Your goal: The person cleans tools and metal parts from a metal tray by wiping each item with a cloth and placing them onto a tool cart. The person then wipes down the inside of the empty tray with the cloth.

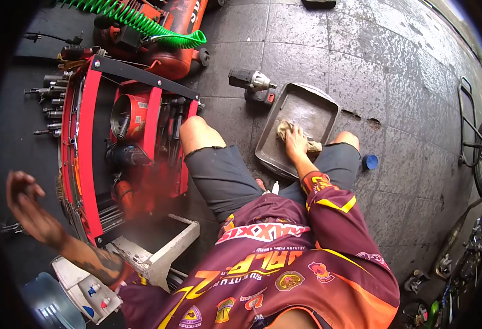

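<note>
My right hand (295,143) is down inside a worn metal tray (271,149) on the floor between my knees. Its fingers are closed on a crumpled beige rag (313,146), which touches the tray's bottom. Just beyond the tray's far left corner stands a cordless impact wrench (256,85). Out to the left, my left hand (31,211) is raised beside the red tool cart (91,159). It holds nothing, and its fingers are apart and slightly curled.
Sockets (57,101) line the cart's left side, and a red can (129,116) sits inside it. A compressor (175,41) with a green coiled hose (142,27) stands behind. A blue cap (370,162) lies right of my knee. Metal parts (416,282) crowd the lower right.
</note>
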A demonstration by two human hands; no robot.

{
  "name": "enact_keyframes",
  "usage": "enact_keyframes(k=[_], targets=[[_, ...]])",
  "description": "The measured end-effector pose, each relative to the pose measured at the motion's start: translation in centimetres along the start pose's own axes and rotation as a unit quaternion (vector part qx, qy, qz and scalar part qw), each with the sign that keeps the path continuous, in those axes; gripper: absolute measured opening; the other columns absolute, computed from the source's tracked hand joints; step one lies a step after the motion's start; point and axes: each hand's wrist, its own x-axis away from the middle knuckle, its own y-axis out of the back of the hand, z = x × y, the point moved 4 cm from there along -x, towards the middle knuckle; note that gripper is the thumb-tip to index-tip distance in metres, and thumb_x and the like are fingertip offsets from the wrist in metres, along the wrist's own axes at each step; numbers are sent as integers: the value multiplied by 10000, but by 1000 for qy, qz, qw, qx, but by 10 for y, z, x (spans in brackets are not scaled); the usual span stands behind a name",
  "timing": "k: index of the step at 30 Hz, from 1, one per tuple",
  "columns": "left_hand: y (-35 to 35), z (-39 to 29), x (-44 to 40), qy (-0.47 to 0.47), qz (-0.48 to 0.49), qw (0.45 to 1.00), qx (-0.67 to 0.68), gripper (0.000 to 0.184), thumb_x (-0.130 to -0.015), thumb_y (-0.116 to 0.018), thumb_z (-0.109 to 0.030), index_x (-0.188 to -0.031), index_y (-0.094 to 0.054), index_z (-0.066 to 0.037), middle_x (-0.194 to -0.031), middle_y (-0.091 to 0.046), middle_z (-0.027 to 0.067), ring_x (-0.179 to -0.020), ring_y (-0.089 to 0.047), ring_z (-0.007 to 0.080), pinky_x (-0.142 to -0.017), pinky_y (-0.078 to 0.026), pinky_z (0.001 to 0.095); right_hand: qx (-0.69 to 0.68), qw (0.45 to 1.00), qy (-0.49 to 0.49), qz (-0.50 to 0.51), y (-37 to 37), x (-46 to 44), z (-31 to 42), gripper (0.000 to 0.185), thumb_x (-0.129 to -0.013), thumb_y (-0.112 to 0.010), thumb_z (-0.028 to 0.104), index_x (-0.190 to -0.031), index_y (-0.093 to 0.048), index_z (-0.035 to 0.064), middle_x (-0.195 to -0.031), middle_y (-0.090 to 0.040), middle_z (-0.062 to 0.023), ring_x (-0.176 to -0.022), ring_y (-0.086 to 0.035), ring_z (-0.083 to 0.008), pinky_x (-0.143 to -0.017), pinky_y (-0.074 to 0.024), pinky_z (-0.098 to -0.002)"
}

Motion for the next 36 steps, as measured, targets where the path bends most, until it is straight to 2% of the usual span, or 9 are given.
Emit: enact_keyframes(k=[6,11,15,20,27,30,31,33,36], targets=[[-42,10,115,197,74,965,154,344,-967,-416,-267,-1208,-460,-25,-1022,-504,71,-770,-503,112,-545,-375,185,72,994,71,-48,1,-10,2,185,-793,-549,178,-951,-605,98,-1061,-505,-66,-1059,-477,-232,-731,-493,-372],[-121,5,193,344,118,900,242,253,-962,-445,-207,-1126,-511,-25,-919,-531,52,-686,-502,89,-531,-373,178,56,988,96,108,-15,-11,-1,218,-753,-573,129,-957,-599,59,-1048,-561,-115,-1028,-534,-284,-760,-501,-399],[-205,-15,212,407,225,838,285,223,-944,-451,-151,-1090,-556,-19,-898,-580,35,-720,-505,61,-587,-391,178,-132,986,91,44,37,-3,11,290,-669,-654,225,-888,-595,44,-942,-586,-158,-920,-571,-317,-750,-485,-411],[-305,-6,223,247,393,878,117,285,-927,-459,-289,-1043,-539,-41,-1025,-593,173,-910,-590,346,-788,-454,385,-223,961,164,14,167,26,51,346,-611,-703,226,-882,-576,50,-878,-559,-118,-898,-550,-298,-753,-457,-403],[-330,-21,225,230,457,836,198,281,-955,-414,-259,-901,-533,-10,-644,-542,95,-617,-544,206,-607,-426,326,-244,939,231,-69,231,59,55,315,-621,-707,154,-881,-561,54,-832,-523,-99,-844,-539,-307,-689,-467,-392],[-319,-10,231,313,386,823,275,276,-970,-396,-235,-805,-490,-35,-603,-420,-11,-543,-389,59,-506,-331,225,-464,842,250,-112,230,57,39,267,-759,-618,20,-1017,-554,35,-963,-568,-113,-820,-586,-281,-759,-470,-317],[-317,-8,232,315,381,825,274,276,-970,-396,-235,-805,-490,-35,-603,-420,-11,-543,-389,59,-506,-331,225,-665,743,60,-36,214,60,30,336,-762,-600,5,-1088,-519,1,-1008,-587,-141,-887,-597,-276,-798,-469,-335],[-312,-11,235,327,386,805,309,269,-971,-394,-223,-804,-490,-37,-612,-426,-12,-541,-387,66,-505,-334,231,-741,667,65,-42,207,62,43,362,-762,-585,0,-1111,-492,-22,-975,-604,-150,-907,-604,-301,-808,-474,-351],[-315,-23,241,336,399,788,325,229,-941,-429,-208,-970,-526,-3,-689,-553,116,-640,-536,162,-607,-422,299,-455,856,246,11,220,74,88,314,-787,-546,39,-1098,-536,-1,-933,-609,-237,-887,-602,-374,-775,-478,-381]])
